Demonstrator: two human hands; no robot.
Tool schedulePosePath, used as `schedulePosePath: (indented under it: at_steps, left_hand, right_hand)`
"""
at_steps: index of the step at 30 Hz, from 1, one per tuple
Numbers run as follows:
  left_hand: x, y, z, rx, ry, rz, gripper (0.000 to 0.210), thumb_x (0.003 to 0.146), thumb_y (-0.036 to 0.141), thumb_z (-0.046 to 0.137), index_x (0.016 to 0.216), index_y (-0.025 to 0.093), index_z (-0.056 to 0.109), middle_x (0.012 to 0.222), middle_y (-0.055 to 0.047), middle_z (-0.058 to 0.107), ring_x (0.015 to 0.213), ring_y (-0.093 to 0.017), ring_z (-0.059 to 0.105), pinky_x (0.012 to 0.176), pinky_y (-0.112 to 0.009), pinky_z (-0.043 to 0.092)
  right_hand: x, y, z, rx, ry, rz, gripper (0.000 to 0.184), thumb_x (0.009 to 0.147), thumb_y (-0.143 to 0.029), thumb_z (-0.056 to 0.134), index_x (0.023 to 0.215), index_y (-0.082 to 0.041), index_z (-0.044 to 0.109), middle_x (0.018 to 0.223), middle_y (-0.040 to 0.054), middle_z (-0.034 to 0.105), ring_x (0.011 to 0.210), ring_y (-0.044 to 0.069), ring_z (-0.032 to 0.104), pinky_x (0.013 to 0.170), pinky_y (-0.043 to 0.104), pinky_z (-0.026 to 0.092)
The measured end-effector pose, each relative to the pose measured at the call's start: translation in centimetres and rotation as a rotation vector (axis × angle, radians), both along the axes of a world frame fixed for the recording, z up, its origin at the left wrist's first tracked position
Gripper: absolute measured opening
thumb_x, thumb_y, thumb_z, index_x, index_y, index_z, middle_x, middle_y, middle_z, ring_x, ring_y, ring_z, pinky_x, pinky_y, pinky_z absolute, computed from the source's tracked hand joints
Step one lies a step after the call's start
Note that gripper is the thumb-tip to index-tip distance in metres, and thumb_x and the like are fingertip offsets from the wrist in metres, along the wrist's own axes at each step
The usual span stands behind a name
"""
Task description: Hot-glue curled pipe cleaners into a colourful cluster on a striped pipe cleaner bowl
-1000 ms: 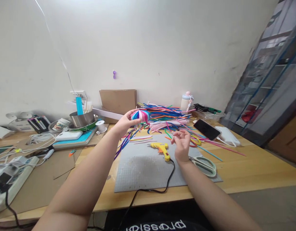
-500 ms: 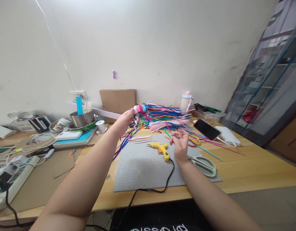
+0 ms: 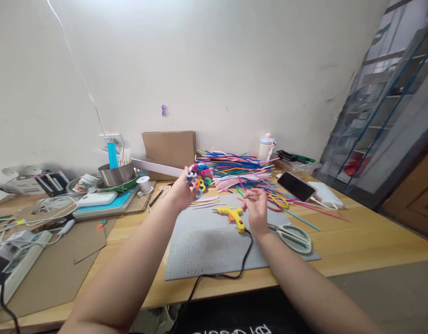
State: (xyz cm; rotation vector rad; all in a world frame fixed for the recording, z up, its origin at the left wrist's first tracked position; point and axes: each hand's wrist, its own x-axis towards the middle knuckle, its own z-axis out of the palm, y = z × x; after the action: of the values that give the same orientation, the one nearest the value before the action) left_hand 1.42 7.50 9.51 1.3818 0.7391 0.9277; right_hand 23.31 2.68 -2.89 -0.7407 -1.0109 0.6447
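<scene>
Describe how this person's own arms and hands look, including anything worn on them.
Both forearms are bare, with no sleeve in view. The left hand and right hand are gloveless, and no watch or bracelet shows. Black clothing with cut-off white lettering shows at the bottom edge.

The curly piece looks fuzzy, the glue gun smooth plastic, the pot glossy metal.

- Open passage: near-left part of the gray mat.
- Central obstacle: yellow glue gun between left hand and right hand, its black cord crossing the mat's near edge.
- Right: scissors.
- Far barrier: heaped colored stems.
</scene>
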Motion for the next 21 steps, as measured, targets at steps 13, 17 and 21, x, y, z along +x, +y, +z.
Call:
schedulePosePath:
  at_steps: [13,17,21]
  left_hand:
    - [1.8,-2.4,-5.8,-0.627,0.04,-0.083,0.076,0.081,0.074,0.017,0.091,0.02,0.069,0.083,-0.009,0.073,0.085,-0.024,0.068,0.078,-0.034,0.042]
    - [1.2,-0.1,-5.9,-0.573,0.176,-0.107,0.083,0.081,0.078,0.014,0.082,0.016,0.07,0.075,-0.01,0.073,0.072,-0.022,0.066,0.073,-0.032,0.039]
    - [0.4,2.3,-5.6,-0.463,0.267,-0.119,0.078,0.081,0.077,0.023,0.074,0.015,0.07,0.073,-0.009,0.072,0.068,-0.02,0.063,0.07,-0.031,0.036]
  right_hand:
    - [-6.0,1.1,2.0,-0.309,0.048,0.555,0.037,0.091,-0.05,0.048,0.121,-0.031,0.055,0.117,0.002,0.065,0.104,0.019,0.063,0.089,0.038,0.052]
    - [-6.2,1.7,1.8,-0.349,0.168,0.582,0.037,0.091,-0.053,0.047,0.117,-0.03,0.058,0.111,0.0032,0.068,0.099,0.021,0.065,0.081,0.039,0.055]
    - [-4.5,2.0,1.9,-0.453,0.319,0.651,0.03,0.089,-0.048,0.051,0.106,-0.027,0.065,0.101,0.0044,0.073,0.092,0.024,0.068,0.08,0.045,0.056]
